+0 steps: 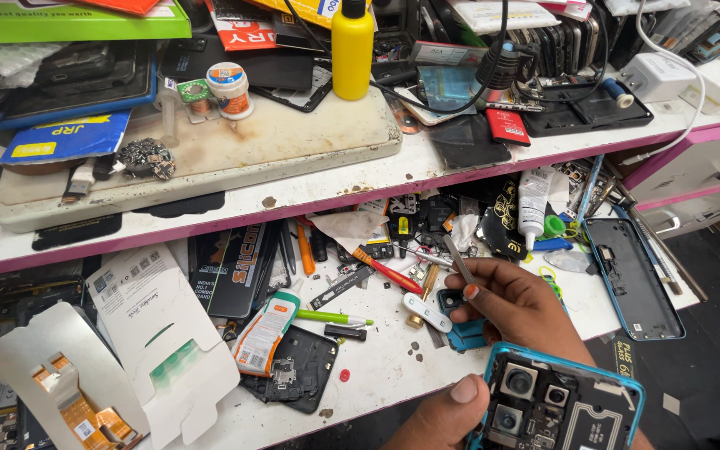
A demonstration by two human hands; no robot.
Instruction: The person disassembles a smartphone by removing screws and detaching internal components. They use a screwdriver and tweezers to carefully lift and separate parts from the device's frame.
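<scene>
Around the red-handled screwdriver (pixel 387 270) the lower bench is crowded: small parts and tools lie close above and to its right, a green pen (pixel 332 317) and a dark phone back panel (pixel 291 369) sit below-left. Bare white surface opens only below it, toward the bench's front edge (pixel 377 375). Above it the pink-edged upper shelf (pixel 318 218) overhangs, blocking any approach from behind.

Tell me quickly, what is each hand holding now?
Left hand: closed on the opened blue-framed phone, thumb on its edge.
Right hand: fingers closed on thin metal tweezers.
</scene>
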